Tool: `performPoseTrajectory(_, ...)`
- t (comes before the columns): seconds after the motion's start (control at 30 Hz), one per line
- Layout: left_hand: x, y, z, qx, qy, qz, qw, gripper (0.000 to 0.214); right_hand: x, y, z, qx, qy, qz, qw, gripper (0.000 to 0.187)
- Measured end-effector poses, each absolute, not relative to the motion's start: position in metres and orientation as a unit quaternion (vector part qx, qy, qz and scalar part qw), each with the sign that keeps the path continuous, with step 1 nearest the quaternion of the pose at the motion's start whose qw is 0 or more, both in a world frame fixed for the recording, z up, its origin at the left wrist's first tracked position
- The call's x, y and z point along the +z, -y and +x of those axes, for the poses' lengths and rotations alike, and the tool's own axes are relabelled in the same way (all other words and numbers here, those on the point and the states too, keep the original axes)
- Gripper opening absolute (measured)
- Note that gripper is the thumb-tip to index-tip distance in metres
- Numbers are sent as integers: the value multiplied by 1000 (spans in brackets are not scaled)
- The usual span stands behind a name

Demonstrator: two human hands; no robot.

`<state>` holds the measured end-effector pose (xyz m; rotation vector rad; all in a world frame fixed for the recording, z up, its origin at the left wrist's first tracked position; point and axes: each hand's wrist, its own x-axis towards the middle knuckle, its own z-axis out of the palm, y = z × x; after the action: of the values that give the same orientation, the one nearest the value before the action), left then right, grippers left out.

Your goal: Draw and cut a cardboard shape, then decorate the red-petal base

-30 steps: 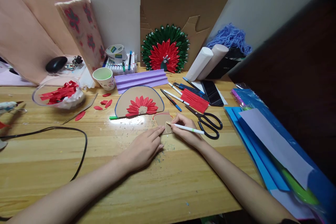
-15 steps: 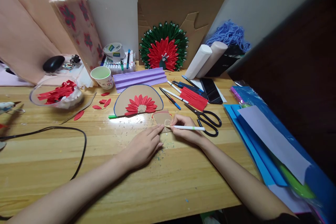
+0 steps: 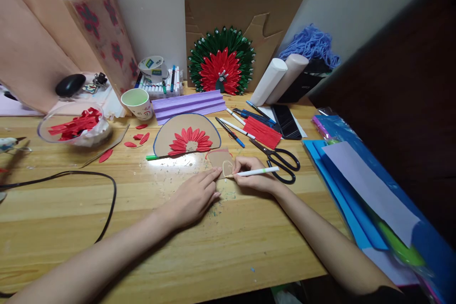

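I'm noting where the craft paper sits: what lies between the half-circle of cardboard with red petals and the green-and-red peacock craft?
In the head view, a pleated purple sheet lies between the half-circle and the peacock craft.

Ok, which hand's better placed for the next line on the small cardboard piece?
Likely right: the right hand holds the white marker, tip at the small cardboard piece. The left hand has only fingertips there, no pen.

A white marker [image 3: 259,171] slants over brown cardboard [image 3: 218,158].
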<state>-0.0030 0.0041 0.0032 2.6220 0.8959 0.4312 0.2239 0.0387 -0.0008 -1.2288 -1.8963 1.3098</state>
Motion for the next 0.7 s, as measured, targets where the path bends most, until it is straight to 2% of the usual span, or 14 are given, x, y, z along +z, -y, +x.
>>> performPoseTrajectory(0.5, 3, -5, -3, 143, -312, 925, 163, 29, 1, -43, 230, 478, 710, -443, 266, 14)
performPoseTrajectory(0.7, 3, -4, -3, 135, -314, 927, 157, 31, -4, -42, 228, 505, 636, -462, 358, 16)
